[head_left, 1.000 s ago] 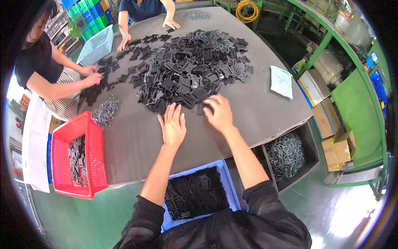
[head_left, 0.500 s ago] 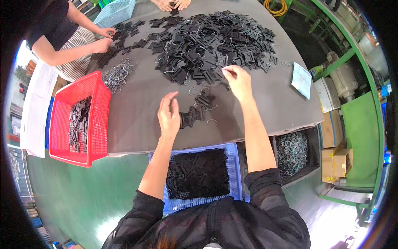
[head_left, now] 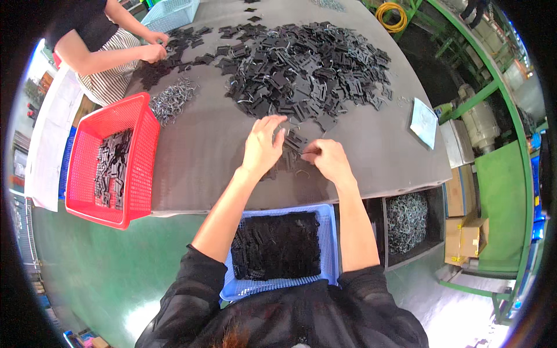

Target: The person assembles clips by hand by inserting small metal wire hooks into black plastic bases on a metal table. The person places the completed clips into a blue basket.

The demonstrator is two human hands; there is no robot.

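My left hand [head_left: 264, 146] is over the table at the near side of a large heap of flat black plastic clips [head_left: 307, 75]. Its fingers stretch to the right, the thumb apart from them, and nothing shows between them. Just right of it, my right hand [head_left: 331, 159] has thumb and fingertips pinched together at the edge of a small group of black clips [head_left: 295, 141]. Whatever lies in that pinch is too small to make out. A bent metal wire hook [head_left: 301, 173] lies on the tabletop below the right fingertips. My left hand partly covers the small group.
A blue basket [head_left: 331, 243] of black clips is close before me, a red basket [head_left: 139, 174] with more at left. Wire hooks are piled on the table [head_left: 191, 174] and fill a dark bin [head_left: 408, 223]. At far left a co-worker's hands [head_left: 155, 49] handle pieces.
My right hand has come from the heap's edge toward me and left, fingers pinched. My left hand has moved right and away, toward the small group. The hands at the far edge have left view.
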